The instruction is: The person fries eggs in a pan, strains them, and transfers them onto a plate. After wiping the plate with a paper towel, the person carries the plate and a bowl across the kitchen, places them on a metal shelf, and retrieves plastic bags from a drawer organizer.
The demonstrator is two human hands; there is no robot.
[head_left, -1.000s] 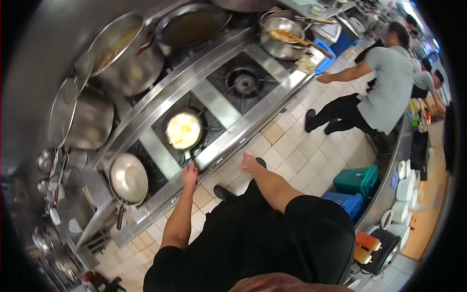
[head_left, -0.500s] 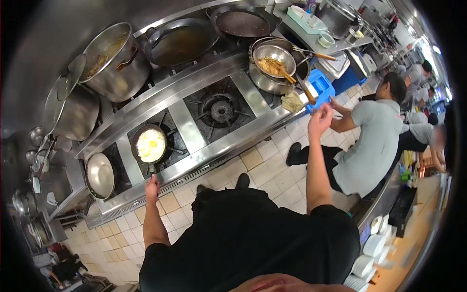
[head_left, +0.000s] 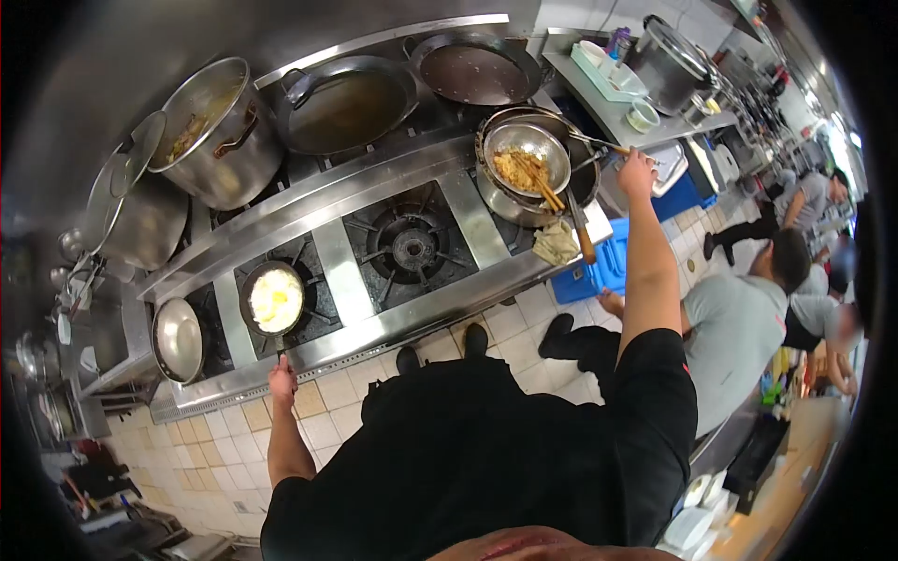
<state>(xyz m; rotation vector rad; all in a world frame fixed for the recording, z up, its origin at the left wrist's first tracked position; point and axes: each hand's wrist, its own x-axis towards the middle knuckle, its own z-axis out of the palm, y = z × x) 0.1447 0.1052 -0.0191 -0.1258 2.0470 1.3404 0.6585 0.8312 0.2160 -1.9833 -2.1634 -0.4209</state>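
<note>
My left hand point(head_left: 282, 381) is closed round the handle of a small dark frying pan point(head_left: 251, 323), which sits on a burner with a white and yellow food point(head_left: 276, 300) in it. My right hand point(head_left: 638, 174) reaches to the back right and is closed at the end of a wooden-handled utensil point(head_left: 601, 142). That utensil extends over the rim of a wide dark pan. Beside it, a metal bowl point(head_left: 552, 150) holds golden food and light wooden sticks. Another wooden handle point(head_left: 584, 234) points toward the front edge, near a crumpled cloth point(head_left: 556, 243).
Large pots point(head_left: 220, 154) and two wide pans point(head_left: 348, 109) line the back. An empty pan point(head_left: 179, 340) sits at the left. A blue container point(head_left: 613, 257) lies beyond the stove's right end. A co-worker point(head_left: 739, 327) bends close to my right arm.
My right arm has stretched farther forward and right, and its hand has closed on the wooden-handled utensil. My left hand stays at the frying pan's handle. The co-worker has bent lower.
</note>
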